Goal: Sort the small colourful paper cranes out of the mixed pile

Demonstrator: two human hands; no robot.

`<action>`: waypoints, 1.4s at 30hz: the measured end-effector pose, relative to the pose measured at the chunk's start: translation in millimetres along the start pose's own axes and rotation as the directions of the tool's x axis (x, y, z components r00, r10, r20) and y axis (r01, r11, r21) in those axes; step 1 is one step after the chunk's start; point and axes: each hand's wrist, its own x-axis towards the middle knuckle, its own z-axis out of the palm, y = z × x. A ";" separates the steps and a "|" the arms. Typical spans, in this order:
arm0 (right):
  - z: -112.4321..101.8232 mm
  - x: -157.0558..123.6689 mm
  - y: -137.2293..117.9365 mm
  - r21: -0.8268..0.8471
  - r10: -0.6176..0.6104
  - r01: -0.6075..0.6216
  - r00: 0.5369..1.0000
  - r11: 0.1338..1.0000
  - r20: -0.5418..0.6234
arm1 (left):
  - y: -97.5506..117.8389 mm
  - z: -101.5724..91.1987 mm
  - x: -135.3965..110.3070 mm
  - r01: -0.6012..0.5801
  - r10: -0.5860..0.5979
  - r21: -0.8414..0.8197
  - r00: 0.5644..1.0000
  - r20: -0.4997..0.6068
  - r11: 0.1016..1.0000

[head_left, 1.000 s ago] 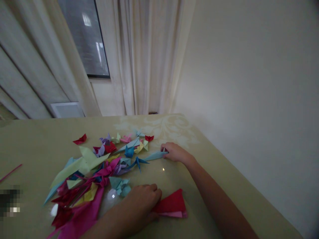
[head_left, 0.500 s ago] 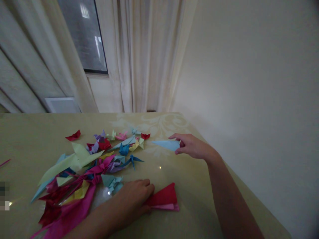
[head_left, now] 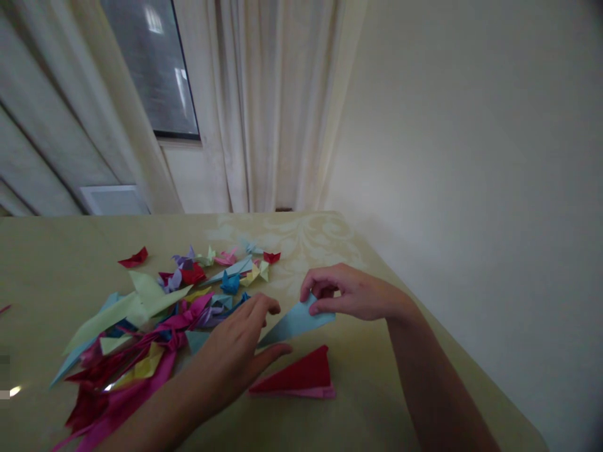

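Between thumb and fingers, my right hand (head_left: 348, 292) pinches the upper edge of a light blue folded paper (head_left: 296, 321), which tapers toward the lower left. My left hand (head_left: 247, 336) is open, thumb and fingers apart around the narrow end of that paper; whether it touches is unclear. Just below lies a red folded paper (head_left: 301, 373) with a pink folded paper (head_left: 318, 392) under it, neither of them held. My left forearm covers part of a pile of folded paper figures, among them a large pale green one (head_left: 141, 301).
Several small paper figures, such as a red one (head_left: 134, 257) and a blue one (head_left: 230, 282), lie on the patterned yellowish table (head_left: 367, 364). A magenta ribbon-like piece (head_left: 141, 402) runs through the pile. A white wall (head_left: 471, 188) borders the table's right side, curtains (head_left: 268, 113) its far side.
My right hand has brought the light blue paper nearer and lifted it at a tilt. My left hand has let go of the red paper and moved up and left, its fingers spreading.
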 end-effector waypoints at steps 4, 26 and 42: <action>-1.0 -2.7 0.9 0.019 0.048 -0.048 0.998 0.999 0.027 | 3.4 2.6 2.1 -0.011 0.014 -0.022 0.991 0.136 1.000; 37.5 43.8 42.0 -0.349 0.133 -0.074 0.980 0.934 0.148 | -59.3 -3.6 20.7 -0.063 -0.016 0.469 0.987 0.163 0.881; 12.5 58.5 74.0 -0.405 -0.063 -0.163 0.871 0.900 -0.488 | -70.5 -28.3 30.7 0.086 -0.039 0.210 0.975 -0.219 0.974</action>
